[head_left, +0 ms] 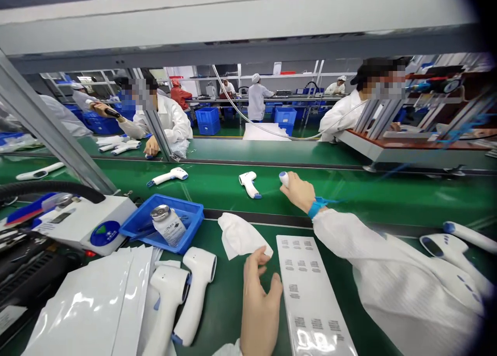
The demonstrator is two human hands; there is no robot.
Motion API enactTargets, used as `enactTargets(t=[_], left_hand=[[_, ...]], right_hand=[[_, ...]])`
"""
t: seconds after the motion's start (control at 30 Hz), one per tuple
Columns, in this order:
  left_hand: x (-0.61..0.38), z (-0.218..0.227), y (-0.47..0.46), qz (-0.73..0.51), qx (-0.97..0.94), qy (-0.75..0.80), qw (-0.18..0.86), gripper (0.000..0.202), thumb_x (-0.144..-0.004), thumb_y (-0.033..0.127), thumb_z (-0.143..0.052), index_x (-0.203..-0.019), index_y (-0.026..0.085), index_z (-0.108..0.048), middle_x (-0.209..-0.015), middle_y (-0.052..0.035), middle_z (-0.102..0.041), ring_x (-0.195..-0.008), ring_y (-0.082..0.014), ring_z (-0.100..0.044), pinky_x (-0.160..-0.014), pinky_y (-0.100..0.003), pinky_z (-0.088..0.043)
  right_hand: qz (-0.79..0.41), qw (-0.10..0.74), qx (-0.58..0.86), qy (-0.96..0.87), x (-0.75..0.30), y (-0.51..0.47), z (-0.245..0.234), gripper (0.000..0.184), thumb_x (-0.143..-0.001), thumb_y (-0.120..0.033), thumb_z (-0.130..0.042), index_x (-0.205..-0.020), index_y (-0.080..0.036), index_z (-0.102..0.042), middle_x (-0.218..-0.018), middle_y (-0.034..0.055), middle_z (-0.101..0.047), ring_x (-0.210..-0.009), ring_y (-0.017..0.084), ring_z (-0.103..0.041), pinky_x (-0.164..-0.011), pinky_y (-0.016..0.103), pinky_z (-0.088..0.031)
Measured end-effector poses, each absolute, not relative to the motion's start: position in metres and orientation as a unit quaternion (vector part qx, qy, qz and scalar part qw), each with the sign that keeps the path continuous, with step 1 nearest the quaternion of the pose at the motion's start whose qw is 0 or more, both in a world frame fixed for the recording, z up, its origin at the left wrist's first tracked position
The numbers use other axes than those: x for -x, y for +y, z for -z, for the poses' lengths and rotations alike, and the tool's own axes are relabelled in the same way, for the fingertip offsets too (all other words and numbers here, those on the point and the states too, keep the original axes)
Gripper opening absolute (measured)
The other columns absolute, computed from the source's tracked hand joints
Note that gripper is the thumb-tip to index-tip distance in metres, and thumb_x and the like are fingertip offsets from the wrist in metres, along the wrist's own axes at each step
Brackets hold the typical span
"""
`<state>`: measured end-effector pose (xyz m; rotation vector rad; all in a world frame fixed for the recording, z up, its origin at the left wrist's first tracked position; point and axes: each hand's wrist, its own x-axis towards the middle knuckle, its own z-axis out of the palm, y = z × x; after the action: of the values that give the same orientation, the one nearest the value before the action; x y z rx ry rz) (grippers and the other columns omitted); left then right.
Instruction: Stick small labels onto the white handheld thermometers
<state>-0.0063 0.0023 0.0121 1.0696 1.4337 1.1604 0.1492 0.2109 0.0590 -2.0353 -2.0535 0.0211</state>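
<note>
My right hand point(298, 191), with a blue wrist strap, is shut on a small rounded white part point(284, 179) above the green conveyor belt point(334, 200). Close by on the belt lies a white handheld infrared thermometer point(249, 184), and a second one point(167, 176) lies farther left. My left hand point(260, 314) is open, its fingertips just below a crumpled white wipe point(240, 237). To its right lies a sheet of printed labels point(310, 299). Two white thermometers point(198, 294) stand at lower left, and more white thermometer parts point(446, 252) lie at the right.
A blue tray point(161, 222) holds a metal-capped bottle point(168, 224). Beside it stands a white machine point(83, 221) with a black hose. White plastic bags point(89, 304) lie at lower left. Co-workers point(163, 117) sit across the belt behind aluminium frame posts, with blue crates point(207, 120) beyond.
</note>
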Motion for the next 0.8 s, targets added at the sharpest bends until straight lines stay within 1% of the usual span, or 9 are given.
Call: enactTargets(t=[0.13,0.23,0.3,0.37,0.43,0.5,0.57,0.63,0.8], left_hand=[[-0.003,-0.019,-0.008,-0.454,-0.595,0.605,0.274,0.062,-0.090,0.018,-0.049,-0.148,0.027,-0.028,-0.152,-0.0144,-0.030,-0.147,-0.0332,-0.021,-0.114,-0.059,-0.028],[-0.012,-0.018,-0.014,-0.435,-0.684,0.552,0.196,0.066,-0.089,0.014,-0.051,-0.149,0.030,-0.027,-0.157,-0.0139,-0.025,-0.149,-0.0357,-0.019,-0.116,-0.063,-0.022],[-0.015,-0.020,-0.016,-0.411,-0.689,0.521,0.292,0.065,-0.092,0.016,-0.049,-0.151,0.033,-0.027,-0.155,-0.0122,-0.032,-0.146,-0.0348,-0.030,-0.115,-0.059,-0.028],[-0.015,-0.024,-0.015,-0.402,-0.632,0.505,0.428,0.063,-0.095,0.022,-0.047,-0.153,0.035,-0.024,-0.155,-0.0094,-0.036,-0.143,-0.0306,-0.037,-0.114,-0.051,-0.035],[-0.014,-0.028,-0.013,-0.410,-0.543,0.494,0.541,0.065,-0.095,0.028,-0.051,-0.153,0.036,-0.022,-0.154,-0.0082,-0.038,-0.137,-0.0282,-0.045,-0.107,-0.044,-0.045],[-0.013,-0.031,-0.009,-0.409,-0.462,0.482,0.623,0.073,-0.090,0.030,-0.059,-0.152,0.036,-0.021,-0.147,-0.0093,-0.046,-0.119,-0.0264,-0.059,-0.087,-0.037,-0.056],[-0.014,-0.029,-0.005,-0.399,-0.403,0.472,0.675,0.081,-0.086,0.029,-0.065,-0.152,0.038,-0.018,-0.136,-0.0089,-0.053,-0.099,-0.0223,-0.065,-0.070,-0.031,-0.058],[-0.017,-0.025,-0.002,-0.402,-0.364,0.470,0.696,0.084,-0.085,0.030,-0.067,-0.152,0.040,-0.017,-0.131,-0.0072,-0.055,-0.097,-0.0201,-0.065,-0.072,-0.030,-0.057],[-0.025,-0.018,-0.001,-0.429,-0.330,0.478,0.692,0.074,-0.088,0.029,-0.062,-0.150,0.038,-0.024,-0.123,-0.0057,-0.059,-0.106,-0.0189,-0.063,-0.092,-0.033,-0.051]], right_hand=[[-0.033,0.180,0.689,-0.701,-0.156,0.131,-0.081,0.049,-0.096,-0.042,-0.044,-0.137,-0.016,-0.040,-0.097,0.0106,-0.070,-0.082,0.029,-0.069,-0.068,0.036,-0.048],[-0.256,0.235,0.615,-0.708,-0.161,0.073,-0.092,0.063,-0.091,-0.039,-0.052,-0.147,-0.018,-0.031,-0.090,0.0063,-0.071,-0.071,0.024,-0.068,-0.061,0.032,-0.049],[-0.436,0.230,0.550,-0.675,-0.166,0.050,-0.089,0.057,-0.093,-0.041,-0.050,-0.144,-0.019,-0.037,-0.092,0.0056,-0.071,-0.069,0.021,-0.069,-0.059,0.032,-0.052],[-0.500,0.230,0.524,-0.650,-0.177,0.041,-0.076,0.043,-0.096,-0.045,-0.043,-0.130,-0.021,-0.053,-0.097,0.0060,-0.071,-0.075,0.020,-0.071,-0.061,0.032,-0.055],[-0.414,0.253,0.562,-0.670,-0.193,0.042,-0.055,0.032,-0.095,-0.042,-0.046,-0.110,-0.021,-0.064,-0.102,0.0068,-0.071,-0.088,0.022,-0.070,-0.071,0.034,-0.056],[-0.297,0.268,0.604,-0.689,-0.209,0.047,-0.031,0.020,-0.089,-0.035,-0.055,-0.093,-0.021,-0.069,-0.106,0.0074,-0.070,-0.096,0.025,-0.068,-0.081,0.038,-0.054],[-0.258,0.272,0.619,-0.690,-0.222,0.050,-0.010,0.015,-0.085,-0.030,-0.059,-0.083,-0.021,-0.071,-0.105,0.0075,-0.070,-0.094,0.025,-0.067,-0.082,0.040,-0.052],[-0.265,0.275,0.619,-0.686,-0.227,0.051,0.006,0.016,-0.084,-0.029,-0.059,-0.081,-0.022,-0.072,-0.105,0.0067,-0.071,-0.091,0.024,-0.068,-0.079,0.039,-0.053],[-0.263,0.293,0.618,-0.681,-0.224,0.052,0.024,0.016,-0.084,-0.028,-0.060,-0.082,-0.023,-0.075,-0.104,0.0067,-0.073,-0.097,0.025,-0.067,-0.087,0.042,-0.052]])
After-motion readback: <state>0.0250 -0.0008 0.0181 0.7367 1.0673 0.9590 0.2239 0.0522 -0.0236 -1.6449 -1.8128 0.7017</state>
